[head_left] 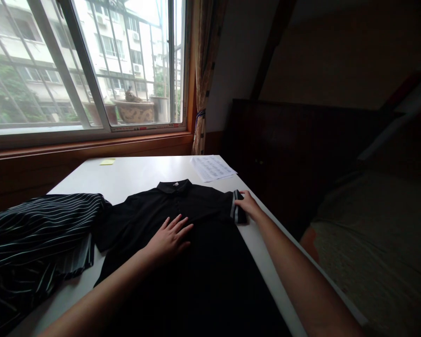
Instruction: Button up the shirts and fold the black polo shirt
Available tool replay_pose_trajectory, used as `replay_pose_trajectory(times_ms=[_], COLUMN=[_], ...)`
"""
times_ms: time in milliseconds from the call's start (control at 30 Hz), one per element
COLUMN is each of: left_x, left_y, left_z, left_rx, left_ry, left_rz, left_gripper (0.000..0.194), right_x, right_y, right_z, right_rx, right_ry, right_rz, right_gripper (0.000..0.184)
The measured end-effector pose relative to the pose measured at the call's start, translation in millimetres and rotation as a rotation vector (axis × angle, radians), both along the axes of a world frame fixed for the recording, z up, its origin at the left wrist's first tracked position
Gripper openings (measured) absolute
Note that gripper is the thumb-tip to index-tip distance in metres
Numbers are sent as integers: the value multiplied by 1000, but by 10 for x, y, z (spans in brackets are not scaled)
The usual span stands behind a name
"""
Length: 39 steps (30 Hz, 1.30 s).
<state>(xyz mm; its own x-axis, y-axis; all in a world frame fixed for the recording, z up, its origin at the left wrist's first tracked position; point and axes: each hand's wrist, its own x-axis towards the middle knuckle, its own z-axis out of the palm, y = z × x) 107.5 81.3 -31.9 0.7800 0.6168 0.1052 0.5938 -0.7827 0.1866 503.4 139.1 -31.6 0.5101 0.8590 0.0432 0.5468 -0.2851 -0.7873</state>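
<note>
A black polo shirt (203,252) lies spread on the white table (140,168), its collar (175,186) toward the window. My left hand (171,235) rests flat on the shirt's chest with fingers spread. At the right, my right hand (247,204) pinches the end of the shirt's sleeve (235,210), which has light grey stripes at its cuff. The shirt's other sleeve stretches left, up against a dark striped garment (45,229) heaped on the table's left side. Below my left forearm the lower part of the shirt is too dark to make out.
Printed paper sheets (213,167) lie at the table's far right corner, and a yellow sticky note (107,161) at the far left. Behind the table is a barred window (126,70) with a curtain (201,84) beside it. A dark cabinet (284,154) stands to the right.
</note>
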Motion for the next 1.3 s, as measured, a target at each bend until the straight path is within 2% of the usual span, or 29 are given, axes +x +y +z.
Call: replay_pose_trajectory(times_ms=[133,233,333,467,600,800,967,1133,1233,1300], left_x=[3,-40,-69,-76,-69,-57,-60,-84,-116,-163], left_y=[194,441,703,966,1114,1189,1174,1120,1072,1042], left_z=[26,12,-57,-149,-170,-165,-172,-163,-167,-181], left_rx=[-68,-89,-19,42,47,65,92,110,109,113], left_ry=[-54,-55,-10,23,29,29,22,13,9,7], left_rz=[15,113,221,299,337,361,368,385,397,437], left_gripper=[60,59,57,57,61,64,63,61,59,58], right_x=[23,34,33,-4,-30,-13,-50,-165,-348,-541], right_y=[-104,-161,-203,-211,-108,186,336,198,40,-32], right_z=[33,35,4,-60,-70,26,76,151,205,213], right_rx=[97,148,154,131,136,92,-25,-126,-75,-31], right_ry=[161,259,309,267,144,-100,-304,-503,-637,-707], right_rz=[-3,-17,-44,-54,-55,-47,-29,-36,-25,50], right_gripper=[62,68,72,68,65,59,56,45,40,40])
